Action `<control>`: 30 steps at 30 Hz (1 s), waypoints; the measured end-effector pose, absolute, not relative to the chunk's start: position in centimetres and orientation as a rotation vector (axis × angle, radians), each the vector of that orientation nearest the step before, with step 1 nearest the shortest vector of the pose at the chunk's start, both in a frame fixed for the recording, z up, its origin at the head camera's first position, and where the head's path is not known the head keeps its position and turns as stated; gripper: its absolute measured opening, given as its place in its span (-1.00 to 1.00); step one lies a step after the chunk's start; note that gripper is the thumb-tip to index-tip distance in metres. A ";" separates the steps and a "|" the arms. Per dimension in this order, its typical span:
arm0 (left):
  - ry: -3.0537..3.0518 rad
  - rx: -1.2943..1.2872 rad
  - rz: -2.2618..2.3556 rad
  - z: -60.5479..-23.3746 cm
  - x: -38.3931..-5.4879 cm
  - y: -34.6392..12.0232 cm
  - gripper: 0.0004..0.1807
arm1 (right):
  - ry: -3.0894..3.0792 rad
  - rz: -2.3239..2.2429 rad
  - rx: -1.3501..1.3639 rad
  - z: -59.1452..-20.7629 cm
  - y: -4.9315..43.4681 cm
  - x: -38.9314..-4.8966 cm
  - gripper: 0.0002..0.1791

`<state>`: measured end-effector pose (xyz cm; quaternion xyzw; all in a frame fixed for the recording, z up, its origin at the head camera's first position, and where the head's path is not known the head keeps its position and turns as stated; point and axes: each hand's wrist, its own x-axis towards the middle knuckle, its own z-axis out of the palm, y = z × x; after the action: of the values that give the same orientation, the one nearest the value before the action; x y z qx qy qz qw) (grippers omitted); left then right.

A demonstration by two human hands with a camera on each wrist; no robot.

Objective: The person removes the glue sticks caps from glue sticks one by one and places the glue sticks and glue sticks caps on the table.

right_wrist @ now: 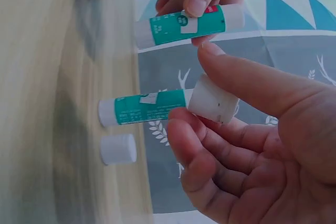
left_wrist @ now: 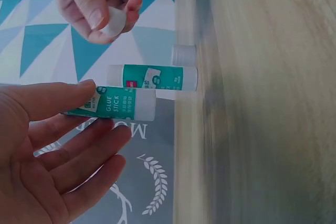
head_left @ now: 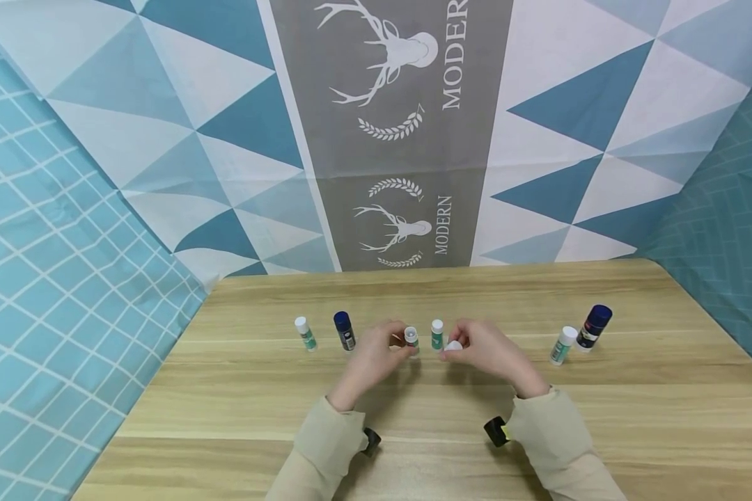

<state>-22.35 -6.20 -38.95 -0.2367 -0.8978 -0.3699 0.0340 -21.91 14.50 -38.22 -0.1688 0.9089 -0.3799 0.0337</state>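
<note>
My left hand (head_left: 379,351) pinches a green-labelled glue stick (left_wrist: 118,103) between thumb and fingers, raised off the table. Its top appears uncapped in the head view. Between thumb and fingertips, my right hand (head_left: 485,348) holds a white cap (right_wrist: 212,100). A second green-labelled glue stick (head_left: 436,335) stands upright on the table between the hands. Close to it, another white cap (right_wrist: 118,149) rests on the tabletop, largely hidden by the right hand in the head view.
Left of the hands stand a green-labelled glue stick (head_left: 306,334) and a dark blue glue stick (head_left: 345,330). Farther right are another green-labelled stick (head_left: 564,346) and a larger dark blue one (head_left: 594,327). Patterned cloth (head_left: 401,153) hangs behind the wooden table (head_left: 225,410).
</note>
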 end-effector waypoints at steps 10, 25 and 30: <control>-2.886 -0.762 -1.012 -39.4 -22.6 -6.1 -0.90 | 2.806 -1.097 -0.436 -39.3 13.9 -22.3 -0.72; -2.923 -0.785 -0.956 -40.0 -22.4 -5.8 -0.86 | 2.829 -1.039 -0.414 -40.7 12.7 -22.5 -0.79; -2.923 -0.796 -0.948 -40.0 -22.3 -5.6 -0.86 | 2.842 -1.027 -0.401 -41.2 12.6 -22.7 -0.82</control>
<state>-22.33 -5.60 -40.05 -0.2507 -0.9207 -0.2986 -0.0165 -22.67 12.59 -41.19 -0.1313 0.9313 -0.3366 0.0466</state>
